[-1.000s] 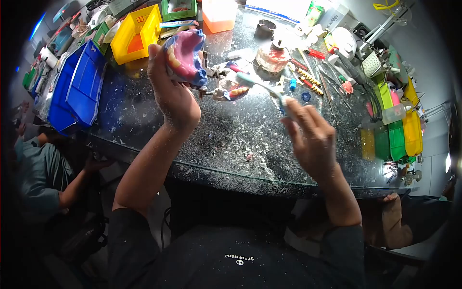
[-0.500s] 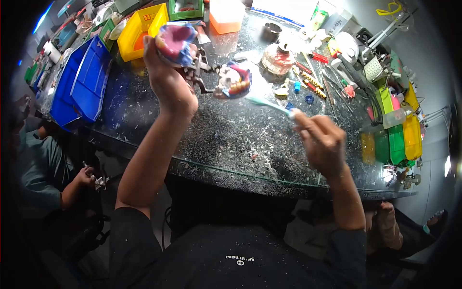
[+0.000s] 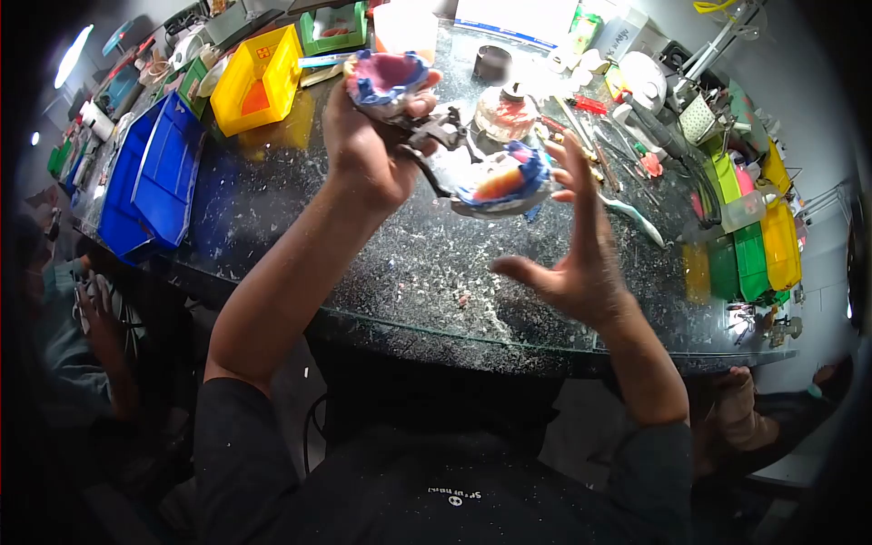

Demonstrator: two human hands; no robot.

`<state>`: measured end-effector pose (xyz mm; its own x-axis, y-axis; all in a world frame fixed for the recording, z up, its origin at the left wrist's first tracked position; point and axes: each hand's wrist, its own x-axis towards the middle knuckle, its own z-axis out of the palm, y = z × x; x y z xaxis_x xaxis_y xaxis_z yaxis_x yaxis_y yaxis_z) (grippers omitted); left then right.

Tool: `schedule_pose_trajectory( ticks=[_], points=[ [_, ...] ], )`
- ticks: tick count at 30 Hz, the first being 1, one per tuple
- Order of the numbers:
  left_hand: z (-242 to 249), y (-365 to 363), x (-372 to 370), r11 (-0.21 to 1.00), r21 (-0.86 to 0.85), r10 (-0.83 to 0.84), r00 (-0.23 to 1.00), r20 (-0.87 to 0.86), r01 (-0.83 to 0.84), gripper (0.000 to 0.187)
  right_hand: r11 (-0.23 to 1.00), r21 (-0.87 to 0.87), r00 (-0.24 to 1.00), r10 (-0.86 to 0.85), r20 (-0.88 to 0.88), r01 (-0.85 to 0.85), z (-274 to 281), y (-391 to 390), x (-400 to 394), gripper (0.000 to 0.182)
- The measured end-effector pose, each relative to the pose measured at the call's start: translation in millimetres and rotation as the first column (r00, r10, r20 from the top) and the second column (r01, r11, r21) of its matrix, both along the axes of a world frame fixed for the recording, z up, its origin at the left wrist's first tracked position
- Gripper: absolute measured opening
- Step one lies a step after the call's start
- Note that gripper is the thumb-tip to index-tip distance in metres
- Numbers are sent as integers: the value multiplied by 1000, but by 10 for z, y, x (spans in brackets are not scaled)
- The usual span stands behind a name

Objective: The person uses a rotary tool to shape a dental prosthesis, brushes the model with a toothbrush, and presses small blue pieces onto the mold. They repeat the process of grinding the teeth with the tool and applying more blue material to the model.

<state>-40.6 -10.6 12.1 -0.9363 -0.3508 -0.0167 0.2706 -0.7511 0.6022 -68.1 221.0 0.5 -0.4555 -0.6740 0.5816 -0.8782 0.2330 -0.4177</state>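
Observation:
My left hand (image 3: pixel 363 150) is wrapped round a metal articulator (image 3: pixel 438 134) that is opened wide. One half carries a dental model with pink and blue wax (image 3: pixel 389 76), near my fingers. The other half, a model with teeth and blue wax (image 3: pixel 501 184), hangs to the right over the bench. Close beside that half, my right hand (image 3: pixel 581 245) is held with thumb and fingers spread and nothing in it. A pale toothbrush-like tool (image 3: pixel 639 221) lies on the bench behind my right hand.
Blue (image 3: pixel 163 186) and yellow bins (image 3: pixel 259 82) stand at the left. A glass burner (image 3: pixel 506 113), a dark cup (image 3: pixel 492 62) and scattered tools (image 3: pixel 604 145) are at the back. Green and yellow bins (image 3: pixel 778 245) stand right. Another person's hand (image 3: pixel 98 313) shows at lower left.
The pale tool has left my right hand and lies on the bench. My right hand has opened beside the model. My left hand has moved right with the articulator.

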Motion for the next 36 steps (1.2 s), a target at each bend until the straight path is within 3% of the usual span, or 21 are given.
schedule_pose_trajectory(
  ticks=[2,3,6,8,10,14,19,20,23,26,27,29,31,32,33,35,36],
  points=[
    [-2,140,-63,1000,20,7,1000,11,-8,45,985,-160,992,42,-117,-61,-60,-188,42,116],
    [4,187,-70,999,46,-2,1000,24,1,45,983,-178,999,38,-38,-44,-96,-186,33,115],
    [-114,225,-28,934,-354,24,997,-70,-48,55,962,-269,994,68,86,-43,-180,-195,-7,103],
    [-300,269,-13,758,-640,65,991,-118,-126,62,969,-242,982,84,171,-41,-199,-144,55,98],
    [-340,290,134,598,-802,24,1000,6,-9,65,966,-250,977,119,178,-72,-169,-136,99,90],
    [-321,316,162,584,-798,-84,989,125,150,72,968,-244,986,97,138,-61,-191,-77,124,90],
    [-309,429,138,485,-872,-58,997,42,65,78,953,-304,998,30,57,-12,-237,-106,139,84],
    [-247,443,179,474,-872,-57,993,105,120,80,952,-305,998,34,61,-14,-233,-101,138,84],
    [-376,336,135,513,-847,-173,983,53,136,71,947,-321,999,29,36,-16,-232,-95,110,82],
    [-307,439,112,376,-905,-126,957,-262,-199,76,943,-329,998,-36,46,49,-261,-88,70,83],
    [-183,375,194,14,-956,-164,943,-291,-293,95,941,-329,996,-67,59,83,-263,-83,61,83],
    [-208,397,135,284,-946,-191,958,-212,-153,91,975,-221,998,0,62,14,-159,-44,1,80],
    [-188,222,39,201,-965,-256,941,-220,-171,90,994,-57,992,102,79,-98,-11,21,-179,77],
    [-164,122,13,114,-976,-261,942,-211,-187,88,999,51,995,-11,97,6,90,96,-259,70],
    [-99,16,45,63,-995,-288,953,-91,-76,85,995,72,994,-73,82,67,108,156,-431,49],
    [-157,-137,11,-7,-993,-318,942,-108,-116,87,963,198,921,-236,309,180,170,240,-596,13],
    [-209,-167,10,3,-994,-327,939,-105,-110,87,961,232,901,-227,369,147,132,255,-626,10]
  ],
)
